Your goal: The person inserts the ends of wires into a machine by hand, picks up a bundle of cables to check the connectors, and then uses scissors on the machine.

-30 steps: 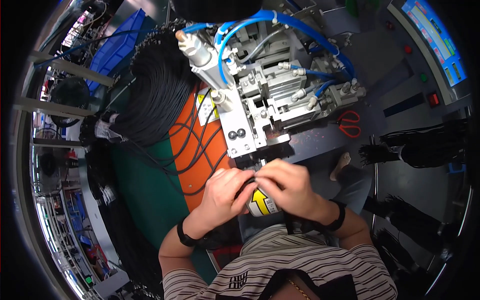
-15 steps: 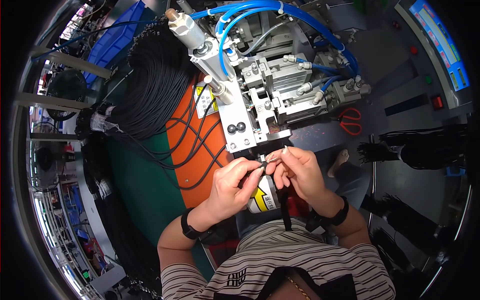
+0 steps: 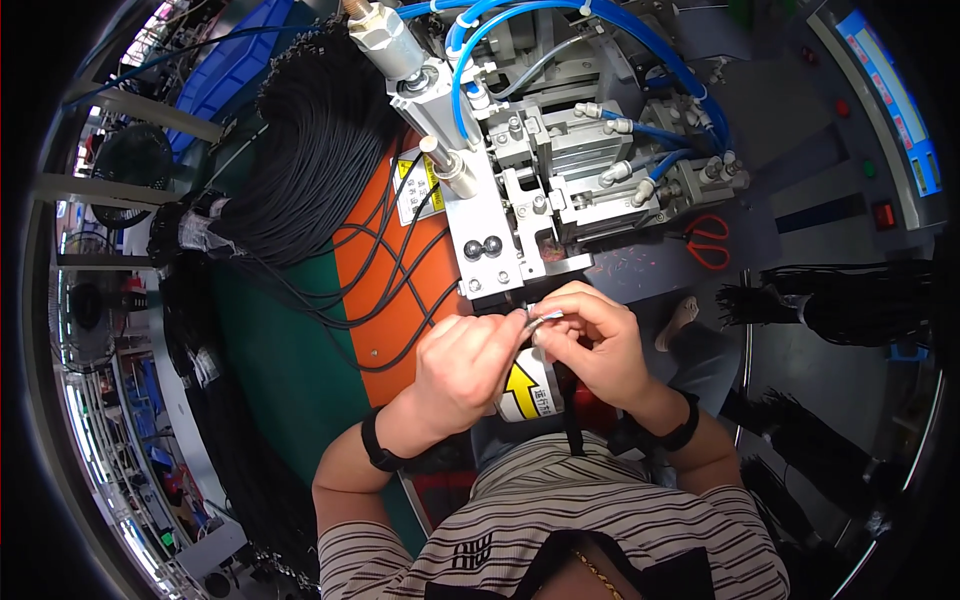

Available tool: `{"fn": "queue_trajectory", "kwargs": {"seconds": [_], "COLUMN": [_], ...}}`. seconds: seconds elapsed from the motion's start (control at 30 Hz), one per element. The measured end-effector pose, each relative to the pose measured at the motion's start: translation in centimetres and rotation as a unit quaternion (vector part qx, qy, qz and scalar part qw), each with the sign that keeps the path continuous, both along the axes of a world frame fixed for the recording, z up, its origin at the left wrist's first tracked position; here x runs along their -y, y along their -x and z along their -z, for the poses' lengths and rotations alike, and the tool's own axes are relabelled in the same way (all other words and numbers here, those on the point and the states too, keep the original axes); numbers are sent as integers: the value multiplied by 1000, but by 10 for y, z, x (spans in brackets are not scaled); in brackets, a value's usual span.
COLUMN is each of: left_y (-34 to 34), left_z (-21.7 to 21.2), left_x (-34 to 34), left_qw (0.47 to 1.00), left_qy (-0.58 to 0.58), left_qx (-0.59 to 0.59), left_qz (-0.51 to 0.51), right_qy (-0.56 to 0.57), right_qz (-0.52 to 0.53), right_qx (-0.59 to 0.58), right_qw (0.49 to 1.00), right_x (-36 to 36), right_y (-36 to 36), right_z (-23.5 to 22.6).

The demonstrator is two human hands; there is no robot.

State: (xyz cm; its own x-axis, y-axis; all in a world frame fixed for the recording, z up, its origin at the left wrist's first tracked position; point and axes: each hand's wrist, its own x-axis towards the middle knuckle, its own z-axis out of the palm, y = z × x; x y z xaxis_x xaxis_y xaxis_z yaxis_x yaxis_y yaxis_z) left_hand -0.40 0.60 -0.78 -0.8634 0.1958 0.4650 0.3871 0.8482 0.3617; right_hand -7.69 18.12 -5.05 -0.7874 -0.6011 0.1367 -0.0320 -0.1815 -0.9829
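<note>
My left hand (image 3: 468, 362) and my right hand (image 3: 588, 340) meet just below the front of a metal pneumatic press machine (image 3: 520, 190). Together their fingertips pinch the end of a thin black cable (image 3: 538, 320) with a small metal tip. The cable hangs down from my right hand (image 3: 570, 420) toward my striped shirt. Under my hands sits a white label with a yellow arrow (image 3: 525, 392). Both wrists carry black bands.
A big bundle of black cables (image 3: 310, 150) lies at the left on an orange panel (image 3: 375, 270) and green mat (image 3: 280, 360). Blue air hoses (image 3: 600, 30) loop over the machine. Red-handled scissors (image 3: 708, 240) lie to the right, near more cable bundles (image 3: 840, 300).
Both hands have stayed together at the machine's front and shifted slightly, with the cable end now pinched between both sets of fingertips right under the press.
</note>
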Motion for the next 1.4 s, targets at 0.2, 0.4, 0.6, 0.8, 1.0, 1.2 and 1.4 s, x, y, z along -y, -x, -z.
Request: {"fn": "queue_trajectory", "kwargs": {"seconds": [0.2, 0.4, 0.6, 0.8, 1.0, 1.2, 1.4], "left_y": [0, 0, 1, 2, 3, 5, 0], "left_z": [4, 0, -1, -2, -2, -4, 4], "left_x": [6, 10, 11, 11, 11, 12, 1], "left_qw": [967, 898, 870, 855, 823, 826, 952], "left_qy": [-226, -364, -398, -418, -454, -446, -225], "left_qx": [118, 249, 292, 307, 340, 345, 207], "left_qz": [3, 2, 4, 0, -10, 3, -7], "right_qy": [3, -29, -37, -65, -50, -70, -19], "right_qz": [14, 33, 48, 41, 31, 49, -10], "right_qx": [38, -75, -100, -120, -120, -169, 122], "right_qw": [999, 996, 993, 990, 991, 982, 992], "right_x": [1, 2, 2, 0, 1, 0, 2], "right_y": [0, 2, 2, 5, 7, 9, 7], "right_z": [-10, -7, -11, -7, -11, -9, -5]}}
